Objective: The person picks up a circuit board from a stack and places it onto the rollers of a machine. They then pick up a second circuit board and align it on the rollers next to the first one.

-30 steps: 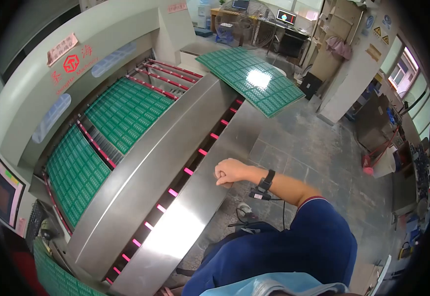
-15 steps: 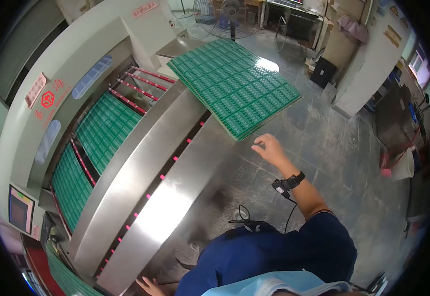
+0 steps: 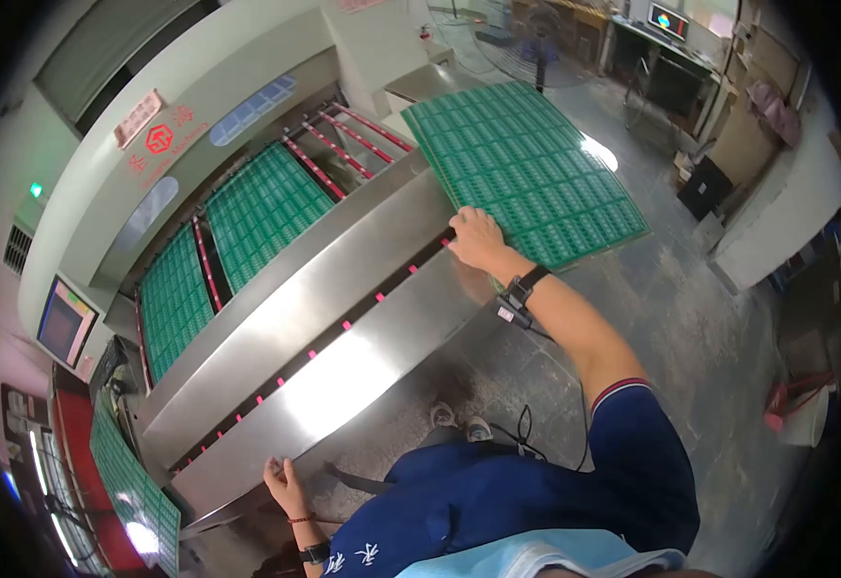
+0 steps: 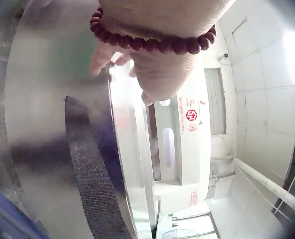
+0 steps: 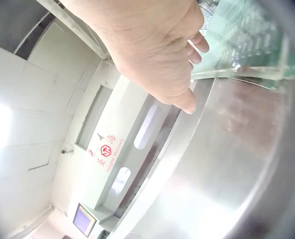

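Shifted since the earlier frame: right hand (image 3: 478,238), from just off the near corner of the green circuit-board panel (image 3: 536,173) onto its edge beside the machine. Left hand (image 3: 288,488) now fuller in view. Fingers of the right hand bent at that edge, thumb apart; cannot tell a firm pinch from a light touch. Left hand loose and holding nothing, by the rim of the steel ledge (image 3: 420,323); contact there unclear.

Judged as the step of settling at the panel, with lifting or sliding not yet plain. Next move probably calls for a sure, level hold along that edge, with the left hand free to steady.

Just beyond the left hand, bare shiny metal, then a slot of pink rollers (image 3: 347,326) and a taller steel cover (image 3: 295,308). Left of the left hand, another green panel (image 3: 117,453), tilted. Farther off, two panels (image 3: 271,212) inside the machine, beside red rods (image 3: 348,144), and a control screen (image 3: 66,323). Right of the right hand, grey floor (image 3: 652,299). Well beyond it, a fan (image 3: 538,48), a chair (image 3: 666,89) and a lit monitor (image 3: 668,21).
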A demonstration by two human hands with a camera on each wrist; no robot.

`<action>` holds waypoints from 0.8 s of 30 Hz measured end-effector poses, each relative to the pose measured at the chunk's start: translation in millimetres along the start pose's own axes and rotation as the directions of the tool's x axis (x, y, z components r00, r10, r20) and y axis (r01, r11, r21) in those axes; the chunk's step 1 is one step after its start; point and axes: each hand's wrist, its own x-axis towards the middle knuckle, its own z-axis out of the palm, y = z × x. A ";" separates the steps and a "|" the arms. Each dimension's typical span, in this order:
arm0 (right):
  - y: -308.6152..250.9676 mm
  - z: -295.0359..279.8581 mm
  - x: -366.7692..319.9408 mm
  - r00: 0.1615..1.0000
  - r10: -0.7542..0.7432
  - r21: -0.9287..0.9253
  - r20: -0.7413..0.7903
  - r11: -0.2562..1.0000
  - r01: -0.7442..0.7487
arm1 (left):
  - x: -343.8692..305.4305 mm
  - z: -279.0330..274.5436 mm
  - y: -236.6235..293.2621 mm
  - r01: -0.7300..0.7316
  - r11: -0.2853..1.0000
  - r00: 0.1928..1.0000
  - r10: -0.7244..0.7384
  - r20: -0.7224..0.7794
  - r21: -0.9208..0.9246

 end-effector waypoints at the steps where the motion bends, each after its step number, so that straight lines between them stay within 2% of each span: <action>1: 2.8 -0.1 15.5 1.000 0.002 -0.027 0.028 1.000 -0.001 | -1.5 1.3 0.1 -0.091 0.992 0.996 0.091 0.006 0.091; 2: 5.4 1.3 29.8 0.999 -0.029 -0.034 0.031 0.999 0.030 | -4.7 3.4 0.4 -0.173 0.968 0.985 0.173 0.016 0.180; 3: 8.0 4.1 44.5 0.999 0.032 -0.098 0.035 0.995 -0.029 | -6.9 7.3 7.0 -0.226 0.962 0.974 0.225 0.021 0.153; 4: 10.3 7.2 58.0 0.995 0.091 -0.161 0.033 0.983 -0.084 | -4.9 10.5 7.5 -0.203 0.968 0.978 0.207 -0.012 0.144; 6: 16.8 12.8 80.7 0.991 0.115 -0.229 0.063 0.969 -0.098 | -2.1 13.0 8.6 -0.388 0.801 0.898 0.440 -0.009 0.456; 8: 24.0 17.9 96.5 0.994 0.070 -0.185 0.083 0.981 -0.054 | -1.1 16.6 36.2 -0.286 0.813 0.932 0.360 -0.050 0.508; 9: 32.3 27.5 103.5 1.000 0.008 -0.184 0.017 0.983 -0.005 | -0.1 17.9 47.3 -0.201 0.828 0.953 0.288 -0.089 0.523; 10: 40.4 30.5 117.7 0.986 0.042 -0.144 0.161 0.989 -0.019 | 1.3 20.2 63.0 -0.151 0.819 0.957 0.261 -0.125 0.554; 11: 49.3 38.9 126.8 0.988 -0.009 -0.189 0.156 0.981 0.038 | 7.7 20.6 65.8 -0.199 0.782 0.925 0.349 -0.151 0.591; 12: 75.0 59.0 136.4 0.992 -0.104 -0.229 0.071 0.966 0.117 | 14.4 21.3 75.1 -0.193 0.792 0.918 0.354 -0.178 0.579; 13: 83.4 60.6 142.7 0.994 -0.083 -0.199 0.077 0.975 0.097 | 21.3 23.5 73.3 -0.156 0.823 0.923 0.318 -0.215 0.546; 15: 111.1 74.3 156.7 0.995 -0.039 -0.179 0.091 0.982 0.055 | 36.2 29.9 60.3 -0.190 0.805 0.879 0.395 -0.268 0.562; 16: 118.2 74.1 161.2 0.995 -0.028 -0.135 0.098 0.990 0.041 | 42.3 33.4 60.0 -0.193 0.828 0.883 0.380 -0.274 0.527; 18: 118.7 68.9 166.6 0.990 0.043 -0.083 0.132 0.996 -0.032 | 54.2 39.0 67.3 -0.269 0.776 0.833 0.485 -0.267 0.571; 20: 129.2 76.7 172.2 0.983 0.123 -0.097 0.140 0.989 -0.110 | 57.4 42.8 62.8 -0.269 0.780 0.830 0.485 -0.276 0.565; 22: 113.4 67.5 169.2 0.968 0.216 -0.127 0.124 0.971 -0.201 | 56.8 43.6 59.1 -0.251 0.785 0.840 0.468 -0.276 0.567; 24: 141.2 75.3 175.3 0.974 0.194 -0.094 0.117 0.978 -0.184 | 57.6 42.7 59.5 -0.245 0.784 0.847 0.459 -0.268 0.571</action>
